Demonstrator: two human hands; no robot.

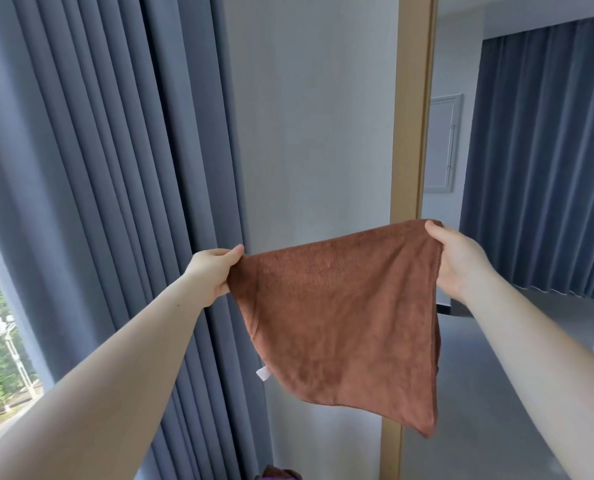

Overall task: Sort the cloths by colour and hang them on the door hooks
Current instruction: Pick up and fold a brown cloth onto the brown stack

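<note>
A brown cloth (340,323) hangs spread out in the air in front of a pale wall, folded so that its lower corner points down to the right. A small white tag shows at its lower left edge. My left hand (214,271) pinches the cloth's upper left corner. My right hand (458,261) grips the upper right corner, slightly higher. At the bottom edge of the view a bit of brown and purple fabric (278,474) peeks in. No door hooks are in view.
Grey-blue curtains (115,168) hang at the left beside a window. A wooden door frame (409,133) runs vertically behind the cloth. Beyond it lies another room with grey floor (496,375), more curtains (545,150) and a white wall panel (441,143).
</note>
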